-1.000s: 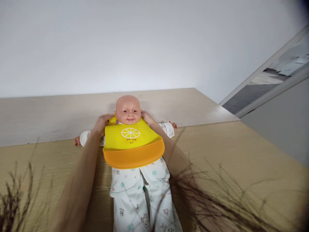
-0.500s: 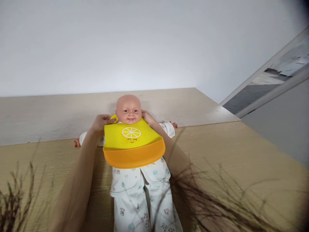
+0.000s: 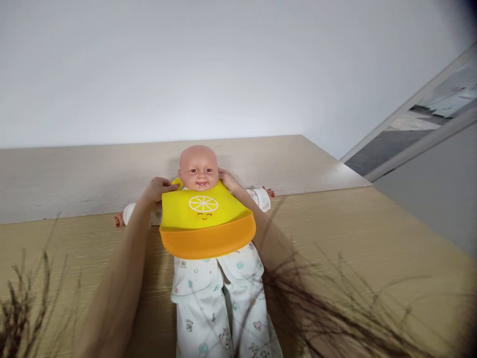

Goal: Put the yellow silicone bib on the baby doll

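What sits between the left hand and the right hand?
In the head view, the doll's head lies between the left hand and right hand; the yellow strap of the bib also shows, pinched in the left hand beside the head.

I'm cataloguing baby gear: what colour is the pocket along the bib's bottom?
Orange: the pocket shows best in the head view.

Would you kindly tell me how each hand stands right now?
Left hand: closed, holding the yellow bib strap.
Right hand: partly hidden behind the doll's head; open or closed cannot be told.
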`<action>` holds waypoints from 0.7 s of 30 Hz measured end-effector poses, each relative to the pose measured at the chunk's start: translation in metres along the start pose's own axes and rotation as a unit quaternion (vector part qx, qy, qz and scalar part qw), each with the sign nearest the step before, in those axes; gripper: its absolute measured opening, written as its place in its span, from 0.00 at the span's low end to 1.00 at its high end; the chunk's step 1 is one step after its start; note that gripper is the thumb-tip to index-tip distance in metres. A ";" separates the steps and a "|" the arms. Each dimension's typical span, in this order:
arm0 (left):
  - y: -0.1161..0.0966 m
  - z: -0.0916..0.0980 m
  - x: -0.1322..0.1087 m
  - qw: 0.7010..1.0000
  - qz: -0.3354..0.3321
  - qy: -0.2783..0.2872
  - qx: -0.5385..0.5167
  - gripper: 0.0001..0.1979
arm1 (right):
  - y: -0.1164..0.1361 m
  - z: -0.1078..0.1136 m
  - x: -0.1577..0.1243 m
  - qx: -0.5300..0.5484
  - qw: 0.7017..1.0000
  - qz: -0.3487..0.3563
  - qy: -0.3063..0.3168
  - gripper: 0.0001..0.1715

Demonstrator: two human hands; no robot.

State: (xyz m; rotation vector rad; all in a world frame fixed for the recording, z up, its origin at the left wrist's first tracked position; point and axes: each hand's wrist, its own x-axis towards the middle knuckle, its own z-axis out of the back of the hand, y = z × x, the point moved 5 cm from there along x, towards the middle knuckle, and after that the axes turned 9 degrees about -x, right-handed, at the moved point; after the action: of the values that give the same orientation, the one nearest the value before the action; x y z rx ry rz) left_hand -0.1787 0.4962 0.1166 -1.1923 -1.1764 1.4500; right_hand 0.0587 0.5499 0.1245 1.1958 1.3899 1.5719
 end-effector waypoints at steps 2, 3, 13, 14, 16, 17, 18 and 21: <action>-0.001 -0.002 -0.002 0.998 -0.003 0.013 -0.065 0.20 | 0.003 -0.001 -0.005 0.003 1.000 0.006 0.002 0.15; -0.001 -0.002 -0.003 0.996 -0.006 0.013 -0.092 0.20 | 0.005 -0.001 -0.007 0.004 1.000 0.008 0.002 0.15; -0.005 0.003 0.004 0.979 -0.079 -0.022 -0.184 0.17 | -0.005 0.003 0.002 0.010 1.000 -0.018 0.003 0.11; -0.005 0.002 0.003 0.979 -0.072 -0.021 -0.187 0.18 | -0.008 0.002 0.005 0.011 1.000 -0.022 0.002 0.11; -0.004 -0.001 0.002 0.980 -0.059 -0.013 -0.190 0.19 | -0.013 0.002 0.010 0.013 0.999 -0.031 0.002 0.11; -0.004 -0.002 0.002 0.981 -0.053 -0.004 -0.189 0.20 | -0.015 0.002 0.012 0.014 0.999 -0.035 0.001 0.11; -0.003 -0.003 0.002 0.981 -0.047 0.007 -0.186 0.20 | -0.017 0.002 0.014 0.015 0.999 -0.038 0.002 0.11; -0.003 -0.005 0.002 0.983 -0.038 0.035 -0.177 0.20 | -0.020 0.004 0.015 0.013 0.999 -0.038 0.003 0.11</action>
State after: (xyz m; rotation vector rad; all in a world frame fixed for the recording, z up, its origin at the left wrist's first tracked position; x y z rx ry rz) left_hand -0.1737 0.4992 0.1186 -1.4079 -1.4554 1.1619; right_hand 0.0563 0.5685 0.1072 1.1408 1.4473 1.5097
